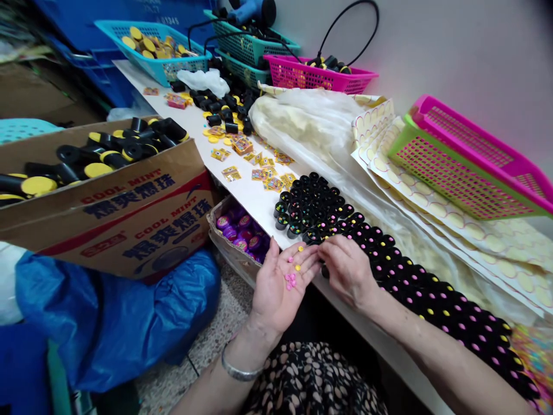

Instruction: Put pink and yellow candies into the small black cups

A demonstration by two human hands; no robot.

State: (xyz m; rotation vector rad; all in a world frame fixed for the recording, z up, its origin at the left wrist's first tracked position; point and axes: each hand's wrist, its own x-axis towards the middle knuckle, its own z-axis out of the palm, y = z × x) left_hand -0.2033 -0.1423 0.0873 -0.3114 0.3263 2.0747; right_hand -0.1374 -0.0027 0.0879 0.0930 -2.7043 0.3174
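Observation:
My left hand is held palm up at the table's front edge, fingers stretched out. On its palm lie several small pink pieces and a few yellow ones, like little round candies. My right hand is beside the left fingertips, its fingers pinched together; what is between them is hidden. Just beyond both hands stand tightly packed rows of small black cups. Many have a pink or yellow piece on top, and those at the far left hold multicoloured bits.
A box of purple round packs sits below the table edge. Left is a carton of black-and-yellow tubes. Beyond the cups lie printed packets, loose black tubes and sticker sheets. Baskets line the wall.

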